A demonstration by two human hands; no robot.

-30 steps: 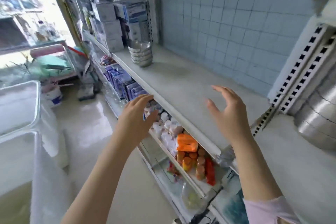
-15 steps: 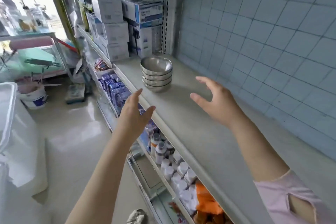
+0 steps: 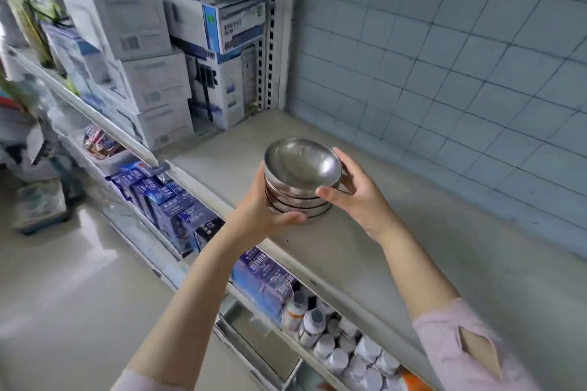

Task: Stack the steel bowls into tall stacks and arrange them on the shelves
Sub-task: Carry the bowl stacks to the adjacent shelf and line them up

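At the far left a pale glossy floor (image 3: 63, 279) is stretching along the foot of the shelving. Above it, white boxes (image 3: 152, 79) are standing piled at the back left of the shelf, and a taller box with blue print (image 3: 228, 73) is standing just beside them against the slotted upright. One level down, dark blue packets (image 3: 171, 200) are leaning in a row behind the shelf's front rail.

Moving right, the left hand (image 3: 260, 213) is gripping the stack of steel bowls (image 3: 301, 168) from the left, with its thumb curling under the lowest bowl at the front and its fingers hidden behind the stack. The bowls are nesting one inside another, mouths up, with the top one tilting a little toward the camera. The stack is sitting over the grey shelf (image 3: 413, 247), toward its front edge; whether its base is touching the surface cannot be told.

The right hand (image 3: 355, 197) is clasping the stack from the right, thumb pressing the front of the bowls and fingers wrapping round the far rim.

Behind, a pale blue tiled wall (image 3: 444, 73) is backing the shelf. Below right, white-capped bottles (image 3: 333, 343) are crowding the lower level, and a pink sleeve (image 3: 460, 349) is covering the right arm.
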